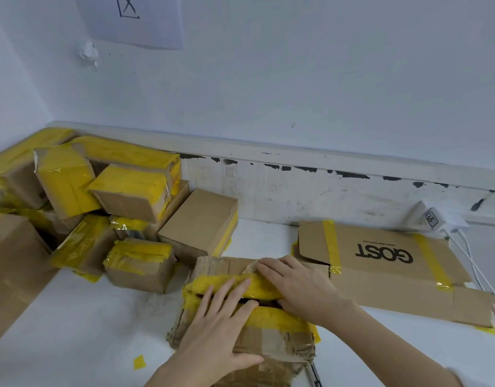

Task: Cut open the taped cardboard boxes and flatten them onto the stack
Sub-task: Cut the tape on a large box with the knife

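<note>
My left hand (212,328) and right hand (302,286), fingers flat, grasping nothing, pry the slit box (240,317). One flattened GOST carton (386,263) done; taped pile (101,208) left.

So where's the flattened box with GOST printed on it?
In the head view, the flattened GOST box lies on the white table at the right, against the back wall, just beyond the right hand and beside the white charger.

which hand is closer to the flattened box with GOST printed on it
Right. The right hand lies on the opened box just left of the GOST box, nearly at its edge. The left hand lies farther left.
</note>
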The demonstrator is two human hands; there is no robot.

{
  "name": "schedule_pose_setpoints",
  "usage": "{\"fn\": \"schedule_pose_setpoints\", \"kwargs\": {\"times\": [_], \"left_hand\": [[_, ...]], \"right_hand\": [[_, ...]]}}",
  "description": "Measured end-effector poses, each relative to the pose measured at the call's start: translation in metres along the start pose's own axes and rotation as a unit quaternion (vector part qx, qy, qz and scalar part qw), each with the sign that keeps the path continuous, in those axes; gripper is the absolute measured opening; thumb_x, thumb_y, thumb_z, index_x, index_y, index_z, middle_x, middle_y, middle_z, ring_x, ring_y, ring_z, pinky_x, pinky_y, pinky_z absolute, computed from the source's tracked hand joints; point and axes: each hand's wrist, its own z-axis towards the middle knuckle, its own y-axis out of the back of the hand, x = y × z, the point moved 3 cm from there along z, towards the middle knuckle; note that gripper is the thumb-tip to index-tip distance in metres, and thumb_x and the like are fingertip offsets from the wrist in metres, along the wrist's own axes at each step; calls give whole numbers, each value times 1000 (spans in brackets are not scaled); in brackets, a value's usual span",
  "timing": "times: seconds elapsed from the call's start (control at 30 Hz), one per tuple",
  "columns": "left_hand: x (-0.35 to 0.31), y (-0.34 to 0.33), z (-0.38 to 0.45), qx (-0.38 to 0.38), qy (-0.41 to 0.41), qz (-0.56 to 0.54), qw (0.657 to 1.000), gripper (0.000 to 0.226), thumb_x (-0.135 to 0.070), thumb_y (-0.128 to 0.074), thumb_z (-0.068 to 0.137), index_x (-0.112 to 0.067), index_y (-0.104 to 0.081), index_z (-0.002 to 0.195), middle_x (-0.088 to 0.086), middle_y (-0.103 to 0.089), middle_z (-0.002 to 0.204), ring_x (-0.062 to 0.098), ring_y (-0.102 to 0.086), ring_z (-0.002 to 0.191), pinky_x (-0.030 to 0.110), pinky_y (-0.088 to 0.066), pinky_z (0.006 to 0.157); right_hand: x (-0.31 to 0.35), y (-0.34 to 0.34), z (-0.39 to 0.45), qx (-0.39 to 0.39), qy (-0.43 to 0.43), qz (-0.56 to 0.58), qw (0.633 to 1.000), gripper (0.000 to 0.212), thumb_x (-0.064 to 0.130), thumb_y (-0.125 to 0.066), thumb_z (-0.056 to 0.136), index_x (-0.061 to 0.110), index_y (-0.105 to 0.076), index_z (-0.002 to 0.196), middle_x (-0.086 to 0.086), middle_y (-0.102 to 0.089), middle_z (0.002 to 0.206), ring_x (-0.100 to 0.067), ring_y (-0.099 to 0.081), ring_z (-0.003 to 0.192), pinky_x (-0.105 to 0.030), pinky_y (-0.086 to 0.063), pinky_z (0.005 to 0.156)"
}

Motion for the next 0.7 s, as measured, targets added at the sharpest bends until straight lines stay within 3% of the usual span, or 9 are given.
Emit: {"fn": "schedule_pose_setpoints", "kwargs": {"times": [0.07,0.17,0.23,0.3,0.33,0.47,0.53,0.63,0.7], "left_hand": [[0,0,1,-11,-2,8,1000,71,-81,-28,61,-36,-48,112,-6,-43,140,18,-37,126,39,-49,92],[2,2,1,-17,-4,9,1000,73,-80,-29,62,-31,-48,114,-2,-33,150,19,-17,141,40,-28,103],[3,2,2,-23,1,6,1000,74,-79,-30,62,-29,-48,114,-1,-28,152,16,-2,145,41,-22,103],[3,4,1,-37,3,15,999,76,-79,-29,62,-28,-48,115,1,-26,153,18,-3,145,39,-23,104],[3,4,1,-37,8,12,999,76,-79,-29,62,-28,-48,115,2,-27,153,19,-7,144,39,-26,106],[0,4,-3,-43,-4,2,999,77,-80,-29,60,-31,-47,117,1,-20,155,19,-13,140,38,-28,108],[-2,1,-7,-42,-11,-3,999,80,-80,-33,60,-29,-47,119,-2,-25,154,19,-20,139,36,-21,106],[-3,7,-9,-81,-7,-4,997,88,-83,-52,52,-27,-47,119,-9,-46,132,12,-39,123,39,-19,106],[-10,15,-14,-138,3,-3,990,97,-79,-68,37,-24,-47,114,-9,-48,115,12,-45,110,41,-25,100]], "right_hand": [[6,-8,0,-56,6,-29,998,61,34,-77,59,21,-57,115,7,-67,103,-12,-65,77,-19,-52,56],[14,-13,4,-118,-25,-63,991,34,22,-47,80,17,-58,112,0,-66,98,-19,-62,71,-27,-55,55],[14,-16,8,-105,-53,-52,992,34,21,-62,73,19,-62,107,2,-67,93,-18,-61,66,-26,-52,51],[15,-10,11,-67,-84,-24,994,48,19,-84,56,20,-67,101,4,-67,87,-17,-60,61,-25,-50,44],[13,-5,13,-50,-106,-11,993,50,16,-86,55,19,-67,102,4,-67,87,-18,-60,63,-26,-50,43],[-8,11,19,17,-135,54,989,34,15,-45,96,21,-48,129,-5,-63,110,-29,-59,98,-32,-46,73],[-18,16,24,19,-146,88,985,26,26,-42,99,21,-53,121,-7,-65,103,-27,-60,95,-30,-41,69],[-28,22,34,48,-143,131,980,15,28,-49,95,18,-52,85,-4,-60,84,-23,-51,78,-27,-30,55],[-39,23,44,64,-160,172,970,32,24,-57,91,18,-39,65,4,-47,67,-20,-45,74,-24,-26,50]]}}
